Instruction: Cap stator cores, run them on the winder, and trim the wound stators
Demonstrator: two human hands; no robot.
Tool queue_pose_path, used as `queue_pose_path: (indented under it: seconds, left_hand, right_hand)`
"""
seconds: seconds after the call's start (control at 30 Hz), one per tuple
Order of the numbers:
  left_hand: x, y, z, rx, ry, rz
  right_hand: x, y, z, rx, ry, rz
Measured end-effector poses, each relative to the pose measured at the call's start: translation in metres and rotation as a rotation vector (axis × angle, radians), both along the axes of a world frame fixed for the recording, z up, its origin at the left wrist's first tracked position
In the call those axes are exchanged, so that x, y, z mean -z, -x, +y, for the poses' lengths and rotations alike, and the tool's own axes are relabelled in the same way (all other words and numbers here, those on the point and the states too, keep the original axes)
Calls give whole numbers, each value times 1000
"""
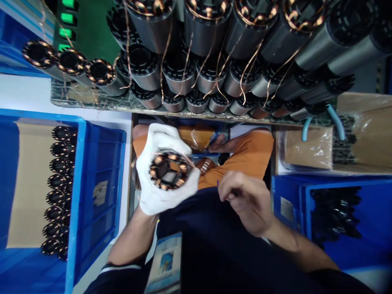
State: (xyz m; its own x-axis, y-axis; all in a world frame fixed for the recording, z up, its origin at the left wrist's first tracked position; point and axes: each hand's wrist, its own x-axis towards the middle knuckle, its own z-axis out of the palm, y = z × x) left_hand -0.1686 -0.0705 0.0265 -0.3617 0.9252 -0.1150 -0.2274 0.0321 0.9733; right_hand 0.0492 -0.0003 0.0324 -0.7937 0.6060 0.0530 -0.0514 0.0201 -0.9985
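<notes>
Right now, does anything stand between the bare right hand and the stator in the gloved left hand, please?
Nothing visible does: only open space over dark cloth separates the right hand from the stator.

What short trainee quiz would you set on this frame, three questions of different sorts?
1. True or false: the left hand and the right hand both wear white gloves.
2. What does the left hand hold? A: a wound stator. B: a cardboard box. C: a blue hose.
3. Fill in: the crate at the person's left, with a row of dark stators inside, is ___ in colour.
Key: 1 false, the right hand is bare; 2 A; 3 blue.
</notes>
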Motion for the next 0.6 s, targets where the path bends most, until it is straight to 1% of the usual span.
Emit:
queue_pose_path:
  seconds: [0.1, 0.13, 0.2, 0.23, 0.27, 0.3, 0.37, 0.4, 0.43, 0.47, 0.53, 0.57, 0.6]
  left_hand:
    - [-1, 0, 0, 7, 15, 71]
    - [-2, -2, -2, 10, 15, 93]
    - [-3, -8, -8, 28, -1, 110]
    - [-3, -11, -12, 53, -12, 65]
    - [-3, -14, -14, 87, -14, -32]
    - [-2, -18, -16, 120, -4, -175]
    - [-1, -25, -16, 154, 36, -519]
    - [0, -28, -15, 144, 51, -662]
    - [2, -30, -13, 122, 59, -756]
    - [4, -32, -11, 95, 53, -803]
    - [8, -33, -9, 48, 20, -777]
    - [11, -33, -9, 41, 23, -719]
    - [14, -32, -10, 47, 47, -655]
  right_hand:
    - [-8, 5, 13, -36, 147, -154]
    - [-9, 7, 14, -50, 200, -162]
    - [-4, 10, 10, -75, 306, -83]
    - [0, 10, 6, -94, 350, -21]
    - [5, 9, 1, -118, 380, 24]
    - [10, 7, -3, -133, 388, 40]
    - [17, 2, -8, -132, 336, 3]
    - [18, 0, -8, -120, 277, -26]
    - [16, -2, -6, -97, 196, -46]
    - [13, -3, -3, -67, 105, -55]
    - [2, -1, 4, -25, -59, -16]
    - [-5, 1, 8, -21, -88, 26]
    - [-11, 5, 11, -28, -68, 70]
